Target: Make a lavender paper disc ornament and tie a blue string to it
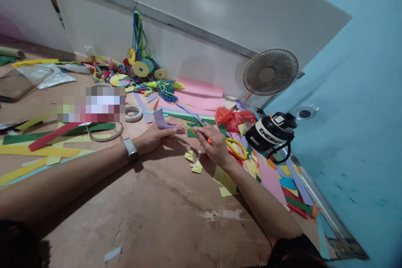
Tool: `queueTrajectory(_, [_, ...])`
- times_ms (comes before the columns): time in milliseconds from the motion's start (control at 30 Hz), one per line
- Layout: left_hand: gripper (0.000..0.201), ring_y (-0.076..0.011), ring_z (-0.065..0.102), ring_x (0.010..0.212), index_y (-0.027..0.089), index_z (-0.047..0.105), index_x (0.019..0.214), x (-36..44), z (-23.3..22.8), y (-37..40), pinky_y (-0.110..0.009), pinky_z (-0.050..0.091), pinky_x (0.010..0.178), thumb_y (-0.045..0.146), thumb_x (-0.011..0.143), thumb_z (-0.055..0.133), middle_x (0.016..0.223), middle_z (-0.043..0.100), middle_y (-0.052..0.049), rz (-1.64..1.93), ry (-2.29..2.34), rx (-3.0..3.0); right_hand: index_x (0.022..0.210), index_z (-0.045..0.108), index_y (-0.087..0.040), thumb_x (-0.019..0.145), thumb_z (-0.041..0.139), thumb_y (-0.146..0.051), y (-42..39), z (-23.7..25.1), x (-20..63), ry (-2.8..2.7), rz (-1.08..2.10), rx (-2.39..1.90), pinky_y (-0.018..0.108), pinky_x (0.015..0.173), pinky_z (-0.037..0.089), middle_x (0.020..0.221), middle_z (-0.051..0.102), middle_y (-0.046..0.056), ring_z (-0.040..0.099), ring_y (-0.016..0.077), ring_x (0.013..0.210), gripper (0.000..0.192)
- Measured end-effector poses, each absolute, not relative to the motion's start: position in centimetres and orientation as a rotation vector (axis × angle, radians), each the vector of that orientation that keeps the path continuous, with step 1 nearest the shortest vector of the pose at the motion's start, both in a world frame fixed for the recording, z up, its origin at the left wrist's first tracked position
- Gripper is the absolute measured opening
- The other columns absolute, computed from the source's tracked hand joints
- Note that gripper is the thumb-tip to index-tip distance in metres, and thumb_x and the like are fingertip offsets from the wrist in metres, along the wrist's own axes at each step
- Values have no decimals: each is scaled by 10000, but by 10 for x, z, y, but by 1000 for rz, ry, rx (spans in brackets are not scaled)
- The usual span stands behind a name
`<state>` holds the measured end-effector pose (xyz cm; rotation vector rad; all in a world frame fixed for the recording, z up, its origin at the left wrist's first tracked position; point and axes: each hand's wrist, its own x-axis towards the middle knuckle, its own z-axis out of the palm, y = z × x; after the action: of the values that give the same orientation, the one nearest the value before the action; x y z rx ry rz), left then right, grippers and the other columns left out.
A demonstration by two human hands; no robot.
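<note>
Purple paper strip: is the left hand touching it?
Touching. The head view shows the left hand with its fingers closed around the curled purple paper strip.

Both hands (pixel 185 140) outstretched, fingers pinched.

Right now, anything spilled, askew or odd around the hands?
Yes. The black bottle with white lettering lies tipped on its side among coloured paper offcuts at the board's right edge. The left hand holds purple folded paper; the right hand works yellow-handled scissors.
</note>
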<state>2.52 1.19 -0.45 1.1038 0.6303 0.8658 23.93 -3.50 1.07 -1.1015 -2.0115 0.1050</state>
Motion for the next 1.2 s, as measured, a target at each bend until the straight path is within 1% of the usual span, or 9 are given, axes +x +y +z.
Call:
queueTrajectory(100, [250, -210, 677, 919, 131, 739, 867, 25, -4, 11, -292, 522, 800, 299, 697, 810, 932, 740, -99, 771, 571, 1041, 1079, 664, -221, 952, 464, -247, -35, 4, 243, -2127, 35, -984, 282, 717, 523, 896, 685, 64, 638, 158, 820, 238])
queueTrajectory(200, [238, -191, 678, 917, 119, 740, 882, 25, -4, 10, -293, 508, 871, 278, 715, 798, 941, 740, -94, 736, 523, 1010, 1052, 662, -234, 954, 462, -237, -35, 0, 244, -2174, 17, -922, 271, 689, 525, 882, 681, 56, 634, 150, 796, 223])
queueTrajectory(400, [206, -161, 677, 893, 127, 742, 855, 25, -5, 10, -238, 515, 830, 262, 711, 801, 909, 737, -69, 734, 504, 991, 1006, 627, -232, 946, 471, -205, -37, 7, 240, -2140, 49, -881, 305, 717, 521, 879, 670, 55, 621, 170, 846, 170])
queueTrajectory(533, [204, -165, 681, 904, 128, 732, 836, 27, -4, 10, -281, 512, 895, 244, 691, 817, 898, 738, -67, 762, 513, 945, 956, 609, -228, 942, 482, -218, -39, 7, 235, -2035, 39, -933, 325, 728, 506, 857, 645, 51, 603, 180, 839, 128])
queueTrajectory(700, [249, -194, 677, 941, 136, 732, 843, 27, -5, 8, -327, 529, 886, 266, 659, 838, 913, 740, -79, 715, 510, 938, 920, 564, -217, 947, 469, -254, -41, 1, 227, -1961, -13, -1083, 321, 740, 493, 880, 605, 60, 579, 180, 840, 106])
queueTrajectory(800, [236, -179, 684, 872, 140, 741, 828, 28, -6, 6, -309, 539, 851, 261, 652, 841, 880, 744, -74, 730, 523, 959, 910, 538, -207, 946, 474, -268, -42, -2, 225, -1919, 8, -1133, 277, 670, 476, 890, 582, 53, 553, 151, 762, 96])
queueTrajectory(900, [216, -168, 683, 789, 134, 748, 790, 30, -5, 3, -285, 540, 812, 259, 641, 844, 806, 743, -66, 744, 546, 1029, 893, 526, -204, 951, 464, -279, -43, -3, 224, -1887, 26, -1162, 274, 679, 464, 863, 575, 42, 545, 146, 751, 113])
queueTrajectory(1100, [271, -191, 685, 838, 134, 765, 854, 30, -7, 1, -298, 530, 829, 291, 646, 840, 903, 753, -100, 733, 587, 1108, 989, 533, -198, 919, 513, -340, -45, 0, 221, -1770, 264, -1217, 253, 634, 476, 857, 580, 18, 553, 121, 685, 159])
queueTrajectory(1200, [274, -208, 684, 881, 147, 769, 881, 30, -8, 2, -308, 531, 838, 309, 668, 827, 947, 750, -102, 769, 608, 1102, 957, 568, -199, 913, 512, -325, -45, 2, 221, -1777, 311, -1169, 268, 678, 496, 885, 586, 31, 575, 136, 761, 145])
